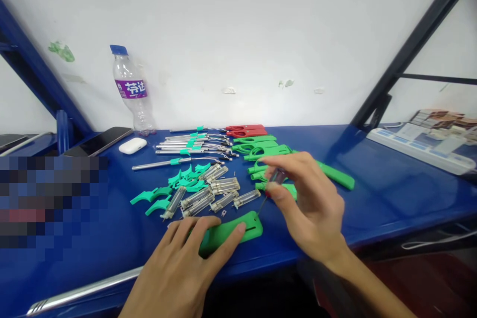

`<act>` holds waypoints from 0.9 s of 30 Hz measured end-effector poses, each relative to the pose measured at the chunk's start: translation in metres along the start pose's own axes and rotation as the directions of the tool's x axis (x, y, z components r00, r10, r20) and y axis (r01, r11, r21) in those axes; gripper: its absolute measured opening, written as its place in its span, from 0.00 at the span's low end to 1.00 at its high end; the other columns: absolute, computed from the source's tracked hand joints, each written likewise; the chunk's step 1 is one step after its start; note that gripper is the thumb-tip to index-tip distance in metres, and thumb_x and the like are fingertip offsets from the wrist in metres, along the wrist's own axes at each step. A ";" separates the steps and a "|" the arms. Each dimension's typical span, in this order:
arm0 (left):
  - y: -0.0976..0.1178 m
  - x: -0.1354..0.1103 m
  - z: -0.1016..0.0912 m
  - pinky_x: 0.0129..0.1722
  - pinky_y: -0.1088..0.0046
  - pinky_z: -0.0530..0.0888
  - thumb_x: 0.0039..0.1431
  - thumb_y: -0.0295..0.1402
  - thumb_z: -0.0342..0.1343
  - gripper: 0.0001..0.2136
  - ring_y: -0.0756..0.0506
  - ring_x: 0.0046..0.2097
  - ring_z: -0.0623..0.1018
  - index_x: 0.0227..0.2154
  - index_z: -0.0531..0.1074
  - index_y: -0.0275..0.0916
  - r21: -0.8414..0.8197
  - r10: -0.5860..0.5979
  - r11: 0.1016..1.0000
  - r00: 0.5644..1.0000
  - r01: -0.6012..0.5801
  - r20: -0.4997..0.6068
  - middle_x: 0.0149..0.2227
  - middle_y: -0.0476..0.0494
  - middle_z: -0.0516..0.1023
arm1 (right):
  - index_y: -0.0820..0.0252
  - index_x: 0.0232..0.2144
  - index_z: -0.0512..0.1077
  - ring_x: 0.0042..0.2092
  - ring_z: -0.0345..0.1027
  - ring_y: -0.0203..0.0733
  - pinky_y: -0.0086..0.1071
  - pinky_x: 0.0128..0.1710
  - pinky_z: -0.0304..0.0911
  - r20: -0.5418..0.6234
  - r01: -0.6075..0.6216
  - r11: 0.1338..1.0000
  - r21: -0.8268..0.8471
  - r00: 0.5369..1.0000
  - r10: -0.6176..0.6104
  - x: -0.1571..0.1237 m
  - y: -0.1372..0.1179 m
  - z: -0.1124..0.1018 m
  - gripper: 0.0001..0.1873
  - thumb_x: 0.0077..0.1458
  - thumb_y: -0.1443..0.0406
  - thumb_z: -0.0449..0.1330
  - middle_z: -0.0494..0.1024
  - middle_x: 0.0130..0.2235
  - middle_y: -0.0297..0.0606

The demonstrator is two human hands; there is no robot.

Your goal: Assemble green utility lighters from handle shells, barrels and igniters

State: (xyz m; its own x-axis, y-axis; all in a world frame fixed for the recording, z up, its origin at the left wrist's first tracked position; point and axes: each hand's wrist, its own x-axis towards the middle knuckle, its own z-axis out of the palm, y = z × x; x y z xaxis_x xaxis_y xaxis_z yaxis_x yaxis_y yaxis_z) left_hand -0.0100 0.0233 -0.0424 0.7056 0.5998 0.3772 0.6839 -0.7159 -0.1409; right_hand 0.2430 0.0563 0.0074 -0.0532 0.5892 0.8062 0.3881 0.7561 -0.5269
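Note:
My left hand (pixel 182 258) presses a green lighter casing (pixel 255 219) flat against the blue table, near the front edge. A dark slot and a small hole show at the casing's right end. My right hand (pixel 313 203) pinches a small screwdriver (pixel 278 176) with a clear, purplish handle. Its thin shaft slants down to the hole, where the tip meets the casing. Just behind the casing lie clear lighter fuel tanks (pixel 223 186) and teal triggers (pixel 188 179). More green casings (pixel 268 151) lie beyond my right hand.
Silver lighter tubes (pixel 182 146) with wires lie at the back beside red casings (pixel 246 130). A plastic bottle (pixel 132 89), a phone (pixel 102 140) and a white earbud case (pixel 132 145) stand left. A loose metal tube (pixel 85 290) is front left; a power strip (pixel 421 151) lies right.

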 end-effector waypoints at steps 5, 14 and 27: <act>-0.001 -0.001 0.001 0.49 0.54 0.80 0.55 0.15 0.51 0.46 0.36 0.53 0.77 0.75 0.58 0.55 0.006 0.013 1.000 1.000 -0.012 -0.022 0.57 0.39 0.76 | 0.43 0.67 0.72 0.49 0.78 0.45 0.42 0.49 0.76 0.101 -0.046 0.993 0.109 0.994 0.035 -0.003 0.001 0.001 0.27 0.74 0.73 0.56 0.82 0.52 0.37; 0.000 -0.001 0.001 0.50 0.54 0.79 0.54 0.16 0.51 0.46 0.36 0.53 0.78 0.75 0.58 0.55 0.002 0.005 1.000 1.000 -0.004 -0.015 0.57 0.39 0.76 | 0.45 0.67 0.73 0.53 0.80 0.48 0.44 0.52 0.77 0.065 0.025 0.999 -0.033 0.998 -0.023 -0.001 0.000 0.000 0.28 0.73 0.74 0.54 0.82 0.58 0.40; 0.000 0.000 0.003 0.50 0.55 0.79 0.55 0.17 0.52 0.46 0.37 0.53 0.78 0.75 0.57 0.56 0.032 0.007 0.999 1.000 -0.006 -0.010 0.57 0.41 0.77 | 0.47 0.58 0.80 0.52 0.82 0.48 0.43 0.50 0.80 0.063 -0.131 0.978 0.161 0.990 0.123 -0.005 -0.003 0.002 0.18 0.76 0.69 0.56 0.85 0.54 0.40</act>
State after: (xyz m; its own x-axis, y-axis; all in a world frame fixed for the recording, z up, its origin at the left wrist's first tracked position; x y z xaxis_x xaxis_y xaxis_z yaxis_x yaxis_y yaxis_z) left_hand -0.0095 0.0243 -0.0452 0.7083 0.5912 0.3856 0.6849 -0.7078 -0.1730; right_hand 0.2402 0.0520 0.0046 -0.0632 0.6943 0.7169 0.2381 0.7081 -0.6647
